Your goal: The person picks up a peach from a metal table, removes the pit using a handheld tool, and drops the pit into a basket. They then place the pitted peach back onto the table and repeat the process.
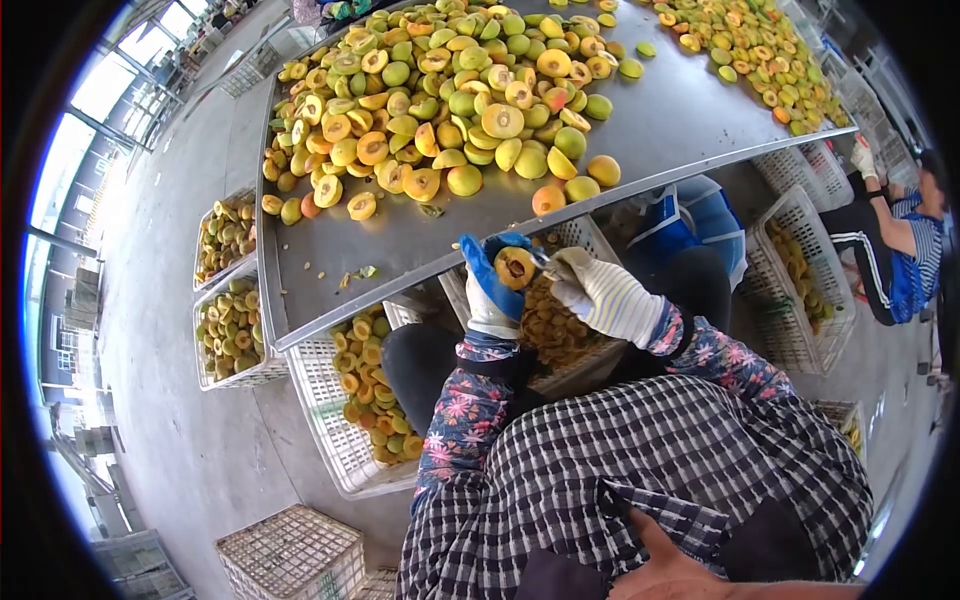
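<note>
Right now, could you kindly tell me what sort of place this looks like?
Probably a fruit-processing workshop: many fruit halves are heaped on a large metal table, and crates of cut fruit stand around it.

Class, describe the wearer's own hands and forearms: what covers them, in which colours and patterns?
The left hand wears a white glove with blue over the fingers; the right hand, a striped glove, white with thin lines. Both sleeves are dark with pink flowers, with a black band near each wrist.
</note>
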Action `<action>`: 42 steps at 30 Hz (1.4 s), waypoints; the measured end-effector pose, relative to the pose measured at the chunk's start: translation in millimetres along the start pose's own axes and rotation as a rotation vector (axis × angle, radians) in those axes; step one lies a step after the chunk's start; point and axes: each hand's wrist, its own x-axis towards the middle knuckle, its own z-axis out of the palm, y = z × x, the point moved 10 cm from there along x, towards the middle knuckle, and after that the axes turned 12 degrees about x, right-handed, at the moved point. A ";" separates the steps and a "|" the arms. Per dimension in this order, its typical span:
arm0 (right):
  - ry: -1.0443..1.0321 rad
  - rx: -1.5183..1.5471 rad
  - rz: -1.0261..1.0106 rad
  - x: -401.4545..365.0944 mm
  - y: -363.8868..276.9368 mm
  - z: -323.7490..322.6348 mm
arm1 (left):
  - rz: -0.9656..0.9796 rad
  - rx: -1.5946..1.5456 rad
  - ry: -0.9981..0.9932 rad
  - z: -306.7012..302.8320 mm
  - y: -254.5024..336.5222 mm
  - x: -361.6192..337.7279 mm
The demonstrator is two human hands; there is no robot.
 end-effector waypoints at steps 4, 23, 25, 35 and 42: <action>0.016 -0.614 -0.171 11.2 -31.9 14.3 | 0.066 0.213 0.009 8.8 12.2 -4.7; -0.215 -0.796 0.075 4.4 29.8 38.1 | -0.113 0.223 0.328 -15.1 -12.2 -17.2; -0.255 -0.789 0.126 1.6 40.7 39.4 | -0.112 0.271 0.257 -6.5 -14.8 -14.7; -0.125 -0.394 0.064 6.5 52.6 18.7 | -0.148 0.173 0.027 19.4 -7.8 -2.3; -0.176 -0.363 -0.249 14.0 23.2 27.9 | 0.143 0.336 0.142 15.6 15.0 -5.6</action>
